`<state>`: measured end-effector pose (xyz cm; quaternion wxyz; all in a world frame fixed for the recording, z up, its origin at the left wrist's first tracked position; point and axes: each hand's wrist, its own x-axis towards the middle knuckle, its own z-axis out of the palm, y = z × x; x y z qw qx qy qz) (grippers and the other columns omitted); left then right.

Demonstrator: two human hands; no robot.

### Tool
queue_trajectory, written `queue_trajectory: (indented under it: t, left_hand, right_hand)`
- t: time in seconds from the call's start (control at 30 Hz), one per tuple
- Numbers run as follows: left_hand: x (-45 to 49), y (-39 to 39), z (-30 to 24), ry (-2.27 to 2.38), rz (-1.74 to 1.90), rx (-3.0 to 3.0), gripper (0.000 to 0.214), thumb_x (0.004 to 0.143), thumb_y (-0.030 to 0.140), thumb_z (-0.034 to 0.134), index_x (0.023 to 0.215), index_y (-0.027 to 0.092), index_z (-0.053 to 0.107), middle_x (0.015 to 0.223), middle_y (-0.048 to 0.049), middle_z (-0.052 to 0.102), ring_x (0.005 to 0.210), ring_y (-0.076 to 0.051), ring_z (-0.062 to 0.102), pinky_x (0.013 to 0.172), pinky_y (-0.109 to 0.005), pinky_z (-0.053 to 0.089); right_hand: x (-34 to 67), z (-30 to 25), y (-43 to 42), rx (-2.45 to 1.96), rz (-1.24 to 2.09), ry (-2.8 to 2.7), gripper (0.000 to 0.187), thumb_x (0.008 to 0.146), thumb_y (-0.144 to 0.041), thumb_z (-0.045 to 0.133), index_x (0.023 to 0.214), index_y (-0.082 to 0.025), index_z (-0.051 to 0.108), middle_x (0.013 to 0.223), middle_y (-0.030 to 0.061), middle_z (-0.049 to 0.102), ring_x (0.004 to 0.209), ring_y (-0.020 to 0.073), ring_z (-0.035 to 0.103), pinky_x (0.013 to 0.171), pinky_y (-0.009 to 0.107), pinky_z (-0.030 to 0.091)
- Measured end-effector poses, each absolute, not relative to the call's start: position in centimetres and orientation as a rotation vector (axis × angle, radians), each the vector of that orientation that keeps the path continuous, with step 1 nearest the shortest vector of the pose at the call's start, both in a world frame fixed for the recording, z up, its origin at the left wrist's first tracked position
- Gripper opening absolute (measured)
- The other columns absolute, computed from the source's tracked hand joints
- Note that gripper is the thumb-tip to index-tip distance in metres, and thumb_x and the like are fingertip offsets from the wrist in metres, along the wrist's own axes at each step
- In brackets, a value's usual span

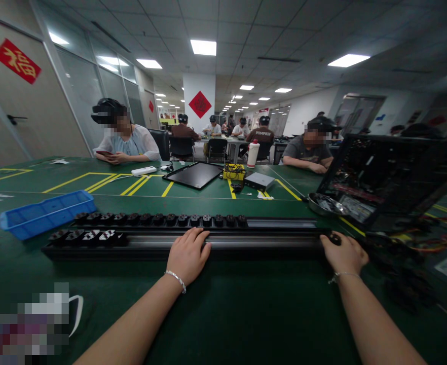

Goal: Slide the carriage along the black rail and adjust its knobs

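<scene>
Two long black track rails lie side by side on the green table. Across the middle of the nearer track rail (246,242) rests my left hand (187,256), its fingers bent over the rail. At that rail's right end my right hand (343,253) is closed around a small round black socket module (335,239), pinched by thumb and fingers. Several socket modules (82,235), some with pale faces, sit at the left end of the near rail. The farther track rail (284,223) carries a row of black socket modules (170,219) along its left and middle.
A blue plastic bin (48,213) stands at the left. An open computer case (375,177), a metal bowl (326,204) and loose cables (421,243) occupy the right. Beyond lie a black panel (195,175), a grey box (259,181) and a bottle (253,153). Two people sit opposite.
</scene>
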<state>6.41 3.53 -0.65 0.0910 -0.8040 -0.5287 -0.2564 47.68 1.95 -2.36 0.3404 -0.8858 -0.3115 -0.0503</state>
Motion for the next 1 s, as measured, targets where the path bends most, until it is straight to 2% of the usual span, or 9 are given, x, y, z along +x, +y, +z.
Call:
queue_trajectory:
  t: [0.3, 0.53, 1.0]
  left_hand:
    - [6.5, 3.5, -0.5, -1.576, -0.746, -2.39, 0.037, 0.088, 0.037, 0.036, 0.115, 0.025, 0.057, 0.122, -0.0049, 0.058, 0.116, -0.022, 0.049, 0.092, -0.038, 0.043]
    - [6.5, 3.4, -0.5, -1.595, -0.739, -2.399, 0.036, 0.088, 0.036, 0.036, 0.115, 0.023, 0.057, 0.123, -0.0046, 0.057, 0.117, -0.021, 0.048, 0.092, -0.039, 0.042]
    - [6.5, 3.5, -0.6, -1.577, -0.766, -2.388, 0.036, 0.087, 0.037, 0.038, 0.114, 0.024, 0.058, 0.121, -0.0047, 0.058, 0.116, -0.022, 0.049, 0.092, -0.039, 0.043]
  right_hand:
    - [47.6, -2.9, 2.0, -2.26, -0.147, -0.829, 0.048, 0.074, -0.052, 0.044, 0.108, -0.021, 0.056, 0.116, 0.0097, 0.049, 0.117, 0.028, 0.032, 0.1, 0.043, 0.021]
    - [48.1, -3.0, 2.1, -2.287, -0.105, -0.808, 0.05, 0.073, -0.052, 0.046, 0.111, -0.021, 0.056, 0.118, 0.012, 0.047, 0.118, 0.0308, 0.03, 0.097, 0.045, 0.023]
    - [48.4, -2.5, 2.1, -2.306, -0.046, -0.777, 0.049, 0.073, -0.055, 0.046, 0.11, -0.023, 0.057, 0.118, 0.012, 0.046, 0.118, 0.0327, 0.031, 0.098, 0.048, 0.026]
